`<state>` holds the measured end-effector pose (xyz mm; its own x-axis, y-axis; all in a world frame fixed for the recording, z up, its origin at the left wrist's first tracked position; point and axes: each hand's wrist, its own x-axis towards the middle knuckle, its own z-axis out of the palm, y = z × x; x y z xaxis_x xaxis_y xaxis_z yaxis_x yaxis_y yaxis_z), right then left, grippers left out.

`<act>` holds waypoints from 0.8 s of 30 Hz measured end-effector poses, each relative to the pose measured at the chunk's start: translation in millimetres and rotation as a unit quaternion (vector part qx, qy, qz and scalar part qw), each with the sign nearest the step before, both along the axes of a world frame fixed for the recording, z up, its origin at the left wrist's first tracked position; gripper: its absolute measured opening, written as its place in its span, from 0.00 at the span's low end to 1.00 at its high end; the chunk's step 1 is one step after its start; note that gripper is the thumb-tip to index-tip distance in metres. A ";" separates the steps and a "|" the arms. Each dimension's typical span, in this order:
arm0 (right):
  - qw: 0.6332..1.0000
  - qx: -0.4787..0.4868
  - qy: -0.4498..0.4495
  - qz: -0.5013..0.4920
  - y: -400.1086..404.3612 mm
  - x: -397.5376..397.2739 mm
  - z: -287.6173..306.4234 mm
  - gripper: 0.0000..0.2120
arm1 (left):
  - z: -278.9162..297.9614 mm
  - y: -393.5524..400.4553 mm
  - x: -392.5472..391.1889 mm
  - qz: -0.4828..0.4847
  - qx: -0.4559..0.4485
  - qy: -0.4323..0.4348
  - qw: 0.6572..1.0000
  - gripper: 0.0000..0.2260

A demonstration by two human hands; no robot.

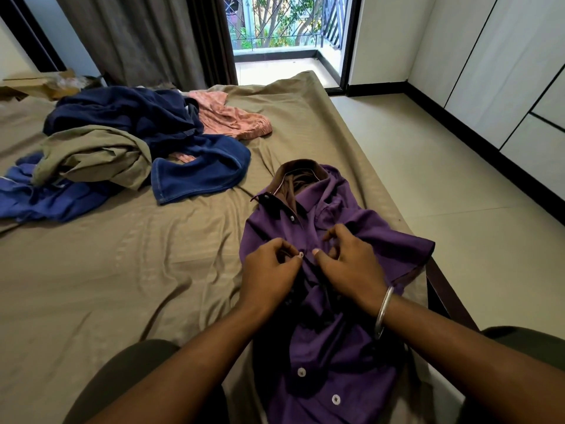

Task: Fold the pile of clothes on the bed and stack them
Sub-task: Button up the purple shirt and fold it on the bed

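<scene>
A purple shirt (330, 215) with white buttons lies face up near the bed's right edge, collar pointing away from me. A brown garment (298, 174) shows under its collar. My left hand (269, 273) pinches a button and the left front strip at mid-chest. My right hand (351, 264) pinches the opposite front edge right beside it; a metal bangle sits on that wrist. At the far left of the bed is a loose pile (128, 148): dark blue garments, an olive one, a lighter blue one and a pink one.
The bed (107, 286) wears a wrinkled olive sheet. Its dark wooden frame (443, 295) shows at the right edge, with tiled floor beyond. White wardrobe doors (504, 71) line the right wall. Curtains and an open balcony door stand behind the bed. Cardboard lies at the far left.
</scene>
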<state>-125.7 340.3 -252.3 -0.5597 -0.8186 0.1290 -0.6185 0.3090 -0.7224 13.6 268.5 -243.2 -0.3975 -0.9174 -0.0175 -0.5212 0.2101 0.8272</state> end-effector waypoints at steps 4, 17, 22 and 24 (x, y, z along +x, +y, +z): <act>0.987 -0.071 0.100 0.103 -12.1 -15.8 -4.4 0.06 | -8.7 0.0 -3.6 -0.031 -0.046 -0.010 0.998 0.05; 0.957 0.085 0.153 0.233 -13.5 -32.8 -14.0 0.20 | -22.8 -8.3 -7.7 -0.013 0.089 -0.038 0.995 0.11; 0.950 0.076 0.201 0.228 -12.5 -34.2 -13.4 0.11 | -27.7 -10.2 -8.9 -0.001 0.100 -0.022 0.995 0.08; 0.947 0.068 0.218 0.226 -12.6 -34.6 -14.3 0.06 | -29.2 -10.4 -7.4 0.000 0.080 -0.020 0.997 0.05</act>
<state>-160.4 327.7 -266.6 -0.0662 -0.9875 0.1427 -0.9404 0.0139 -0.3397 6.3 258.1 -272.4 -0.3935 -0.9015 -0.1805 -0.5552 0.0765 0.8282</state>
